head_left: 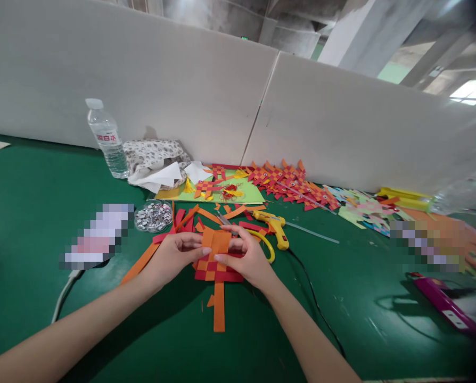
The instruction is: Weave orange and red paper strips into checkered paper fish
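Observation:
A woven piece of orange and red paper strips [216, 266] lies on the green table [30, 213] in front of me, one long orange strip hanging toward me. My left hand [176, 254] pinches its left edge with curled fingers. My right hand [248, 256] grips its right side, fingers bent over the top strips. Loose orange and red strips [190, 215] lie scattered just beyond the hands.
A yellow glue gun [276, 226] with a black cord and yellow-handled scissors [264, 242] lie right of the hands. A dish of googly eyes [154, 216], a water bottle [107, 138], a cloth pouch [152, 154], a green sheet [222, 194] and several finished woven fish [289, 181] sit near the white partition.

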A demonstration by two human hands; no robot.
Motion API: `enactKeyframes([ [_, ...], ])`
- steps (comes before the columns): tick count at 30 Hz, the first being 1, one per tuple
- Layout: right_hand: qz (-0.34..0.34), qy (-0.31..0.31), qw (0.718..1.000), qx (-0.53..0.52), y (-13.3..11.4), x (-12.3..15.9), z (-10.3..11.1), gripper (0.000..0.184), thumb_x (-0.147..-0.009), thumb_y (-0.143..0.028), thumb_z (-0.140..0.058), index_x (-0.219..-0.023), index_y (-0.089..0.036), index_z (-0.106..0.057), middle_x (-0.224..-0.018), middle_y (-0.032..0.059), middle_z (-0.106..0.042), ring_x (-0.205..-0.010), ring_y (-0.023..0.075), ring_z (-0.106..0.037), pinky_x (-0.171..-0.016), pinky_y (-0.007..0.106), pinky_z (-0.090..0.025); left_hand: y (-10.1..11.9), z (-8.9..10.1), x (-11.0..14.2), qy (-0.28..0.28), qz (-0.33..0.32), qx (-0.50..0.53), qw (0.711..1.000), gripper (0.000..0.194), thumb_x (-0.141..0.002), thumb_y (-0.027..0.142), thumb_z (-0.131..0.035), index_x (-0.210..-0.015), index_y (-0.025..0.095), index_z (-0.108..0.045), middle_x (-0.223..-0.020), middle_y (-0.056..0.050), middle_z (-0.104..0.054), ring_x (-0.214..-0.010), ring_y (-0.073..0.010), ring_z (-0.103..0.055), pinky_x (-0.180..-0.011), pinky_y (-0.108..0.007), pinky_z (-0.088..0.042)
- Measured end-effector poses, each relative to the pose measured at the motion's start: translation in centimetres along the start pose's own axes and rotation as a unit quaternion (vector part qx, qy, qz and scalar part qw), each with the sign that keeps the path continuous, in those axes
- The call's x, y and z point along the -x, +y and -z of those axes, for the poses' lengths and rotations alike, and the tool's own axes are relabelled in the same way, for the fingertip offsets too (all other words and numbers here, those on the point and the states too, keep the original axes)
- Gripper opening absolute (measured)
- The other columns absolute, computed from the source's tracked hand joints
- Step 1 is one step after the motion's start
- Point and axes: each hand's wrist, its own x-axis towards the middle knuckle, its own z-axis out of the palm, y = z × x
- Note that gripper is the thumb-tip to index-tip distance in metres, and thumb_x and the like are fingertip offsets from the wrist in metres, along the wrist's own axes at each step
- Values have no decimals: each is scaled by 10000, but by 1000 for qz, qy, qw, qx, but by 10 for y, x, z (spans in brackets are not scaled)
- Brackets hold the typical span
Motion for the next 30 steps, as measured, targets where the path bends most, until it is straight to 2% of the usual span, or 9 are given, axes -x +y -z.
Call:
enactKeyframes([
  [3, 13, 17, 1000, 7, 0, 0, 0, 555, -663, -247, -730, -1151, -216, -467, -784, 9, -704, -776, 186, -678, -773, 357, -522, 0, 0, 0, -22, -7, -4, 1000, 340, -581, 323, -772, -850, 153, -652, -828, -48, -711, -808, -181, -654, -769, -293, -505],
  [6, 15, 42, 999, 4, 0, 0, 0, 559, -653, -259, -741, -1140, -217, -469, -825, 25, -710, -808, 197, -683, -793, 372, -527, 1, 1, -1, -12, -12, -10, 1000, 368, -565, 316, -782, -879, 163, -665, -900, -56, -713, -838, -185, -653, -775, -291, -509],
  [11, 5, 27, 999, -34, 1, 0, 1, 634, -650, -279, -749, -1194, -225, -426, -945, 58, -709, -897, 222, -676, -809, 397, -536, 0, 2, -1, 4, 7, -12, 1000, 281, -567, 315, -781, -778, 166, -672, -748, -23, -706, -647, -142, -636, -626, -256, -508],
  [15, -1, 44, 998, -39, -1, 0, -1, 592, -659, -273, -740, -1175, -233, -454, -918, 51, -714, -873, 233, -685, -767, 394, -554, 0, 0, 0, -13, 8, -6, 1000, 274, -573, 303, -777, -784, 165, -670, -755, -25, -706, -683, -150, -641, -643, -255, -511],
  [19, 13, 60, 998, -35, -2, 0, -3, 567, -662, -249, -736, -1162, -229, -471, -917, 47, -716, -874, 228, -685, -788, 396, -552, 2, -1, 1, -9, 14, -6, 1000, 280, -576, 289, -775, -795, 155, -662, -744, -21, -694, -694, -143, -635, -661, -253, -509],
  [30, 20, 47, 999, -16, -1, 2, -3, 572, -681, -230, -722, -1186, -231, -453, -945, 55, -711, -892, 221, -676, -792, 374, -542, -1, 1, -1, -24, -3, -32, 999, 330, -606, 283, -757, -880, 149, -631, -823, -40, -690, -781, -156, -639, -744, -269, -499],
])
